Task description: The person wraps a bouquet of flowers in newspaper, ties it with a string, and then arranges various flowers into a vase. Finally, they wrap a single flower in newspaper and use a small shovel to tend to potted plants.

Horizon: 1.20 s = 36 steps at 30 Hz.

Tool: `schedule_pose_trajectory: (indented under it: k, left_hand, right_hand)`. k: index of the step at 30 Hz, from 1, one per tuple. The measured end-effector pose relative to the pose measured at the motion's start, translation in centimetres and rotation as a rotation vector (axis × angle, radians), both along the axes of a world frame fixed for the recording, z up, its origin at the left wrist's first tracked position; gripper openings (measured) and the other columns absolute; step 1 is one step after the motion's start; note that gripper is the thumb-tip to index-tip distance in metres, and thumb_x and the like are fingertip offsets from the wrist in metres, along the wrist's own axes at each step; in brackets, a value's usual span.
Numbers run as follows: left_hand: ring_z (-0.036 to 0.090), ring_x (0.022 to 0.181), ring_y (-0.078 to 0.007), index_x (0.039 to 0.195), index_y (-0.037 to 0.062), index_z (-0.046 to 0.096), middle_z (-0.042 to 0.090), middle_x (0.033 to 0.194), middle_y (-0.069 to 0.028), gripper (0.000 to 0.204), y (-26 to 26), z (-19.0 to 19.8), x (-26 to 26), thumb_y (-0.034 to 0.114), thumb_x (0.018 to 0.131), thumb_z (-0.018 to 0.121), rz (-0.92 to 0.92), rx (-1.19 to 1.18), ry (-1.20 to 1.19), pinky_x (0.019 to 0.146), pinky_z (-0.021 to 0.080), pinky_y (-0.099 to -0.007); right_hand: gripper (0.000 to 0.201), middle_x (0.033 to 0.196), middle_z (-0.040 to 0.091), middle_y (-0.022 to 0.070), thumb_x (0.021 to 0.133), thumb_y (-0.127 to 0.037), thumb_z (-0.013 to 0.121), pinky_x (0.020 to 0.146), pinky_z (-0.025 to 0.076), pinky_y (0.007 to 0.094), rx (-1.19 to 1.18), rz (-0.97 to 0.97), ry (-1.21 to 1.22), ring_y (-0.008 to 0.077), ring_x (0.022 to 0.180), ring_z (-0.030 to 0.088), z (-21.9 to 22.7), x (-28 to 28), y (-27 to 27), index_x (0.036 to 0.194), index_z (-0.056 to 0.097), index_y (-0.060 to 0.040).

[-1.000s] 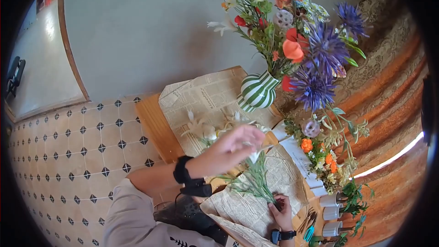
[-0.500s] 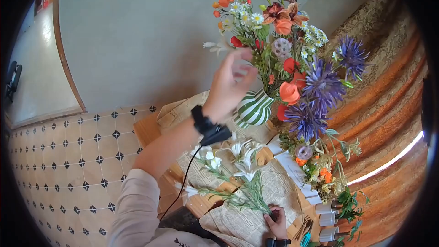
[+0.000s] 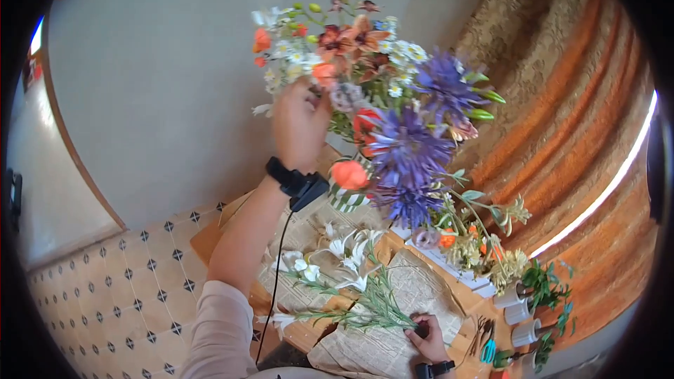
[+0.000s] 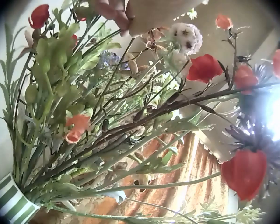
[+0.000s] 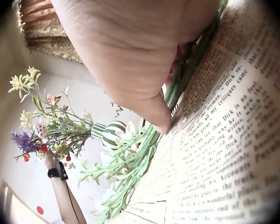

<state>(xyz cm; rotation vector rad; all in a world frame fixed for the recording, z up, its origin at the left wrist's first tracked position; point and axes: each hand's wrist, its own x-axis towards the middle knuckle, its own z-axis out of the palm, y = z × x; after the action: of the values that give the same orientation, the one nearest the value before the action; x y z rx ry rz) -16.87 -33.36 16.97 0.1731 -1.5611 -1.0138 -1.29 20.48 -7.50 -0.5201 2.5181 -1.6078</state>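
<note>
My left hand is raised among the left-side flowers of a mixed bouquet, fingers bent; whether they hold a stem is hidden. In the left wrist view its fingers show at the top, above leafy stems. The bouquet stands in a green-and-white striped vase, also at lower left in the left wrist view. My right hand grips the stem ends of white flowers lying over printed paper. In the right wrist view this hand curls round the green stems.
Orange and cream flowers lie right of the vase, near a white box. Several small potted plants line the right side, with teal-handled scissors beside them. A patterned orange curtain hangs behind.
My left hand has risen from over the white flowers into the bouquet. My right hand keeps its hold on the stems. The head view has shifted, so the bouquet appears farther left.
</note>
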Motion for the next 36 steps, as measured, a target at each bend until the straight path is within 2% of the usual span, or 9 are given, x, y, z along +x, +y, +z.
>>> schedule_pose_trajectory:
  k: [2,13,18,21,25,30,32,34,36]
  left_hand:
    - [0.064,0.071,-0.0415,0.092,-0.004,0.068,0.066,0.083,-0.0198,0.024,-0.5,-0.2,-0.4,0.017,0.091,0.078,0.147,-0.165,0.054,0.064,0.049,-0.0471]
    - [0.066,0.079,-0.0394,0.1,-0.0051,0.064,0.069,0.088,-0.0239,0.023,-1.1,-2.6,-0.2,0.017,0.097,0.068,-0.257,-0.23,-0.065,0.068,0.049,-0.0472]
    - [0.067,0.08,-0.0369,0.102,-0.0053,0.064,0.07,0.088,-0.0225,0.021,-1.6,-5.9,1.1,0.015,0.098,0.066,-0.312,-0.232,-0.196,0.069,0.049,-0.0468]
    - [0.067,0.08,-0.0353,0.104,-0.0055,0.064,0.07,0.088,-0.0216,0.021,-2.4,-6.2,1.4,0.014,0.098,0.065,-0.301,-0.235,-0.227,0.069,0.05,-0.0465]
    - [0.068,0.081,-0.0333,0.105,-0.0057,0.064,0.07,0.087,-0.0205,0.02,-2.9,-6.4,1.5,0.013,0.098,0.064,-0.26,-0.242,-0.232,0.07,0.05,-0.0461]
    - [0.069,0.082,-0.0307,0.108,-0.0059,0.063,0.07,0.087,-0.0191,0.019,-3.0,-7.6,1.0,0.011,0.099,0.063,-0.158,-0.251,-0.208,0.07,0.05,-0.0457]
    - [0.069,0.082,-0.0296,0.109,-0.006,0.063,0.07,0.087,-0.0186,0.019,-2.7,-8.9,1.0,0.011,0.099,0.062,-0.084,-0.253,-0.193,0.071,0.051,-0.0455]
    - [0.07,0.082,-0.0286,0.11,-0.0061,0.063,0.07,0.087,-0.018,0.019,-2.3,-10.5,1.6,0.01,0.099,0.061,-0.006,-0.242,-0.198,0.071,0.051,-0.0453]
    - [0.07,0.083,-0.0276,0.111,-0.0062,0.063,0.07,0.086,-0.0175,0.019,-1.9,-12.4,1.8,0.009,0.099,0.061,-0.002,-0.188,-0.228,0.071,0.051,-0.0451]
  right_hand:
    - [0.044,0.119,0.065,0.0088,0.085,0.0,0.087,0.102,0.048,0.0344,-0.01,-0.032,-0.04,0.0186,0.113,0.061,1.0,0.4,-0.6,0.119,0.058,-0.0055]
    - [0.042,0.119,0.066,0.0122,0.084,-0.01,0.088,0.103,0.047,0.04,0.255,-0.012,0.148,0.0302,0.114,0.06,3.6,0.2,-1.0,0.118,0.064,-0.0052]
    - [0.038,0.127,0.061,0.0146,0.091,-0.012,0.085,0.107,0.048,0.0388,0.236,0.06,0.068,0.0309,0.12,0.059,4.8,-0.5,-0.4,0.121,0.063,-0.0029]
    - [0.045,0.128,0.064,0.0206,0.094,-0.019,0.081,0.106,0.051,0.0453,0.422,0.165,0.075,0.0399,0.12,0.062,6.5,-1.0,-0.1,0.131,0.062,-0.0019]
    - [0.047,0.124,0.068,0.0233,0.098,-0.026,0.078,0.101,0.054,0.0463,0.625,0.178,0.091,0.0421,0.114,0.066,12.1,-1.6,-2.2,0.133,0.061,0.0006]
    - [0.039,0.128,0.07,0.0207,0.103,-0.025,0.073,0.102,0.054,0.0437,0.496,0.224,0.268,0.0383,0.12,0.068,15.2,-4.7,-3.9,0.131,0.061,-0.0005]
    - [0.046,0.122,0.07,0.0252,0.104,-0.03,0.07,0.099,0.055,0.047,0.358,0.247,0.222,0.0453,0.114,0.068,16.2,-6.2,-4.6,0.137,0.059,-0.0002]
    - [0.043,0.12,0.072,0.0198,0.105,-0.028,0.069,0.094,0.057,0.0437,0.385,0.205,0.209,0.0402,0.109,0.071,15.5,-8.3,-5.0,0.136,0.059,-0.0007]
    - [0.037,0.119,0.073,0.0152,0.106,-0.023,0.068,0.088,0.058,0.0398,0.169,0.247,0.38,0.0314,0.105,0.073,15.1,-10.4,-5.7,0.136,0.06,-0.0025]
